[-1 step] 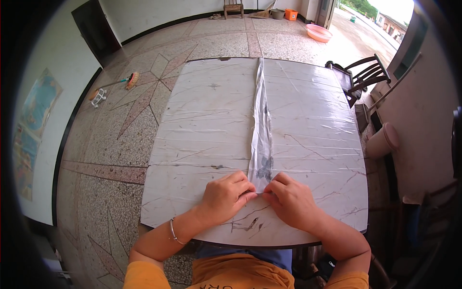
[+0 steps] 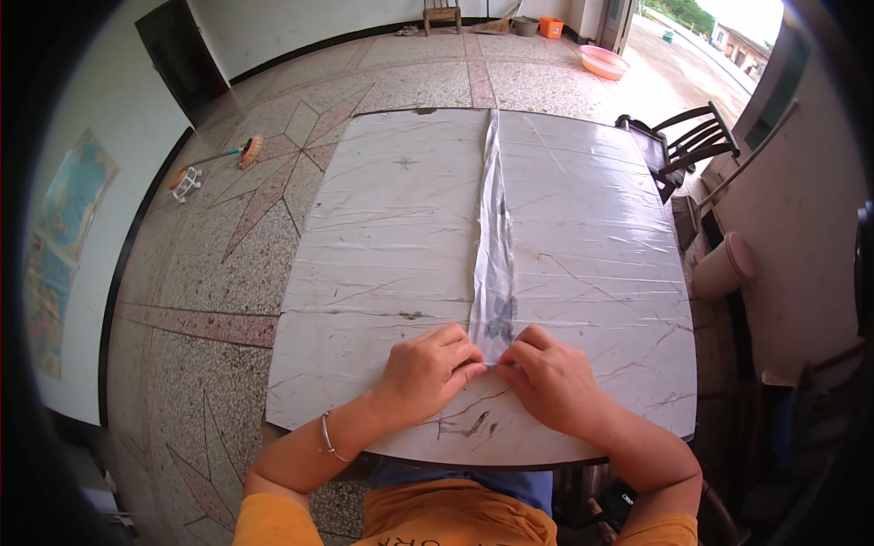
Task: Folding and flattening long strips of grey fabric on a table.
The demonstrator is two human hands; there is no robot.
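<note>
A speckled stone floor (image 2: 223,273), inlaid with reddish star shapes, spreads beneath a broad, pale, marble-patterned table (image 2: 391,209) whose covering is creased and shiny toward its right side. A dark door (image 2: 182,64) stands at the far left of the room. At the table's near edge, a person in an orange shirt (image 2: 455,514) works with both forearms over the tabletop.

A dark wooden chair (image 2: 678,150) with a slatted back sits just beyond the table's far right corner. Down the middle of the table lies a long, thin, whitish strip (image 2: 494,241), narrow at the far edge, wider and wrinkled toward the person, its near end short of the near edge. A pinkish bin (image 2: 724,266) stands right of the table, while a pink basin (image 2: 604,64) rests on the floor near the bright opening, with an orange bucket (image 2: 550,27) farther back.

The left hand (image 2: 431,369) and right hand (image 2: 553,382), knuckles up and fingers curled, pinch the strip's near end between thumbs and fingers, the 2 sets of fingertips close together. Just beyond them, a dark patch (image 2: 502,318) marks the strip. A thin bracelet (image 2: 327,437) circles the left wrist.
</note>
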